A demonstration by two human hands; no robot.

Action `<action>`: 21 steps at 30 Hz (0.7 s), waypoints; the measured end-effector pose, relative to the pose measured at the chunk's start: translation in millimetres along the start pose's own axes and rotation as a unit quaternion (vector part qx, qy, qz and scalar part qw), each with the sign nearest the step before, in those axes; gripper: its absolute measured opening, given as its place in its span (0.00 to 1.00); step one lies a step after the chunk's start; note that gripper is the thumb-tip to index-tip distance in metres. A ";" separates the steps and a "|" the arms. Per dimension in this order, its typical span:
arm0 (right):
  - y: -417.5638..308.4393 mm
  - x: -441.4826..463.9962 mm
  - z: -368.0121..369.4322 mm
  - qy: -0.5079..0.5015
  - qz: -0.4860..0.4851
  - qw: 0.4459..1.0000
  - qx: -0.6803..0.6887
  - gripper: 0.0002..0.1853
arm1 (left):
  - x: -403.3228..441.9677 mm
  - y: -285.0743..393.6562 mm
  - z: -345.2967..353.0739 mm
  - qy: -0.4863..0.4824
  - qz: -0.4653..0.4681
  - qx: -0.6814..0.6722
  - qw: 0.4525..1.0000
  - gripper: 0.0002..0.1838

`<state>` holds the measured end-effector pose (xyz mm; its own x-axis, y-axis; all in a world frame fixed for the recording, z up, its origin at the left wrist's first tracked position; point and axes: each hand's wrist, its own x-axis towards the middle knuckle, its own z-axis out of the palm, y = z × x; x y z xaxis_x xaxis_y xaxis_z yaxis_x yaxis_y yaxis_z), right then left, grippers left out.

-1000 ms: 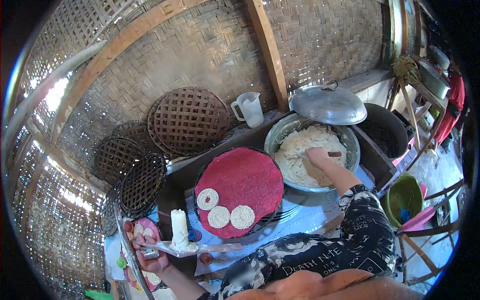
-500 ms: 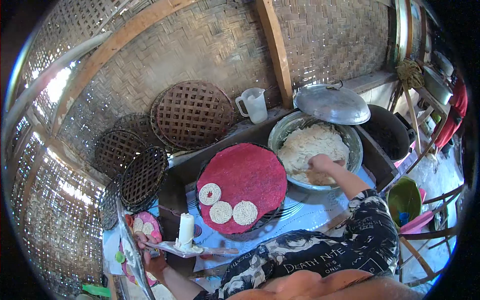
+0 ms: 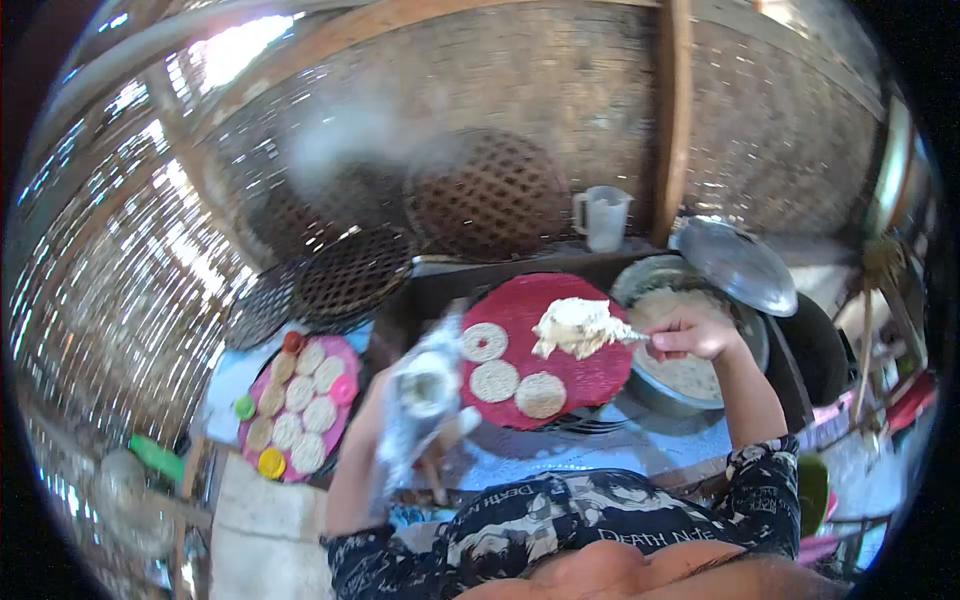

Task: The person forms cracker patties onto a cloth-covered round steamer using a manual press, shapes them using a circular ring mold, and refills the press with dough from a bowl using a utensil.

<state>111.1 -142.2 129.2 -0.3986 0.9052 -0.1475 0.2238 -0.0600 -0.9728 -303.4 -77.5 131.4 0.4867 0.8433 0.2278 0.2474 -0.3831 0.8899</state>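
In my right hand (image 3: 692, 334), fingers pinch the handle of a spoon-like scoop whose end is buried under a large lump of pale dough (image 3: 578, 327). The lump is above a round red sheet (image 3: 520, 300), on which three flat, coiled dough rounds (image 3: 495, 381) lie along the left side. My left hand (image 3: 376, 400) holds up a wooden dough press (image 3: 428, 388), smeared with motion; its round, dough-coated cylinder faces me, and the fingers are mostly hidden behind it. Close to my right hand is a large metal basin (image 3: 690, 400) of dough.
A pink tray (image 3: 345, 420) at left carries several pale rounds and coloured lids. Woven racks (image 3: 350, 270) and a plastic jug (image 3: 604, 218) stand along the back wall. A metal lid (image 3: 738, 265) leans behind the basin, beside a dark pot (image 3: 815, 345).
My right hand has come out of the basin and moved left with a scoop of dough. My left hand has raised and tilted the press, bringing it inward. The view has shifted left.
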 end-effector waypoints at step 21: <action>-108.0 77.9 173.7 0.121 -0.516 0.490 -0.692 0.08 | -3.2 -66.1 -9.2 0.088 0.018 0.173 0.981 0.21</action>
<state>-98.6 -138.3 191.7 -0.8556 0.1867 0.4828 0.4692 0.6735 0.5712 -329.0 -51.4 75.4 0.3554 0.8676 0.3477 0.5175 -0.4924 0.6998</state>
